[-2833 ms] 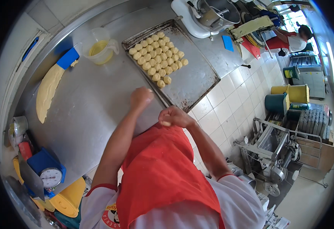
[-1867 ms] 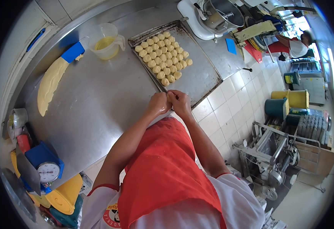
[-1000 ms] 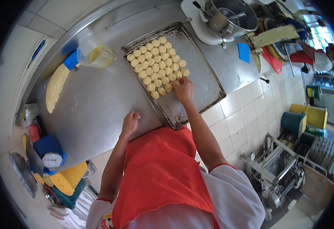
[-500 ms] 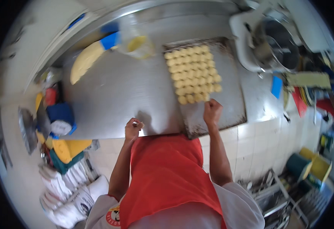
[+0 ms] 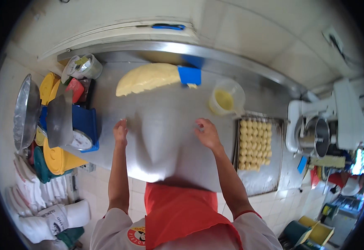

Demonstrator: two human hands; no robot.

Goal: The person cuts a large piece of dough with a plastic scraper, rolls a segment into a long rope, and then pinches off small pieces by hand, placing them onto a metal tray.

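— How far along are you getting?
— You are resting both hands, left [image 5: 120, 131] and right [image 5: 207, 132], open and empty on the bench [image 5: 161, 137]. The tray [image 5: 260, 183] at your right is standing half filled with dough balls [image 5: 253, 143]; the dough log [image 5: 148, 78] is waiting behind.

A white round scale dial [image 5: 81, 141] sits at the worktop's left edge. White printed sacks [image 5: 51, 216] lie stacked lower left. A round red-yellow badge [image 5: 136, 236] marks the person's white shirt.
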